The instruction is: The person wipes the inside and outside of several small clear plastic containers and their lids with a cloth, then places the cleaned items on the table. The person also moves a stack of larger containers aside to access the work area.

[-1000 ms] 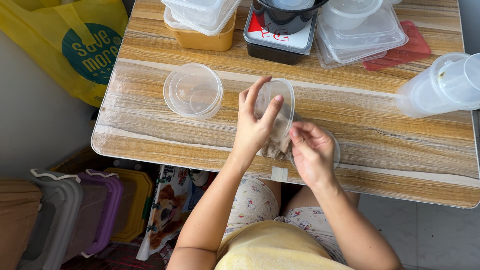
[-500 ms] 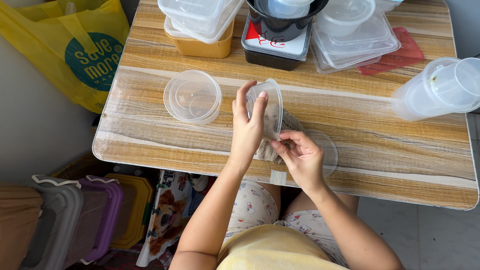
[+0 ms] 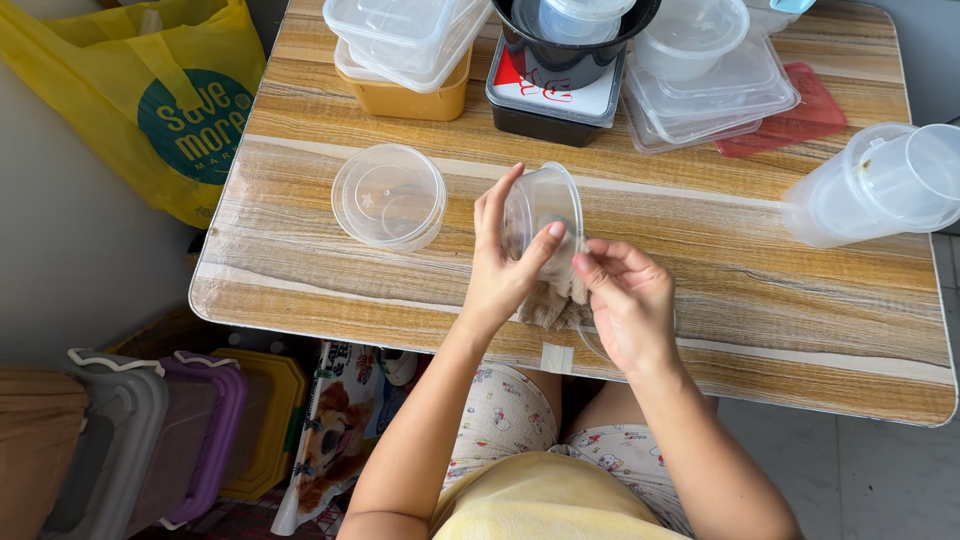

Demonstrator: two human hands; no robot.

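The left hand [image 3: 500,270] grips a clear round tub [image 3: 545,215] tilted above the desk [image 3: 760,270] centre while the right hand [image 3: 625,300] at 5 o'clock pinches a beige cloth [image 3: 552,305] against it; a slack grip could drop the slick tub.

Two hands working a clear tub over a wooden bench

The left hand [image 3: 505,268] grips a small clear round container [image 3: 545,215] tilted on its side, while the right hand [image 3: 628,300] presses a beige cloth [image 3: 552,305] against it; another clear round container [image 3: 389,196] sits near on the bench [image 3: 780,270].
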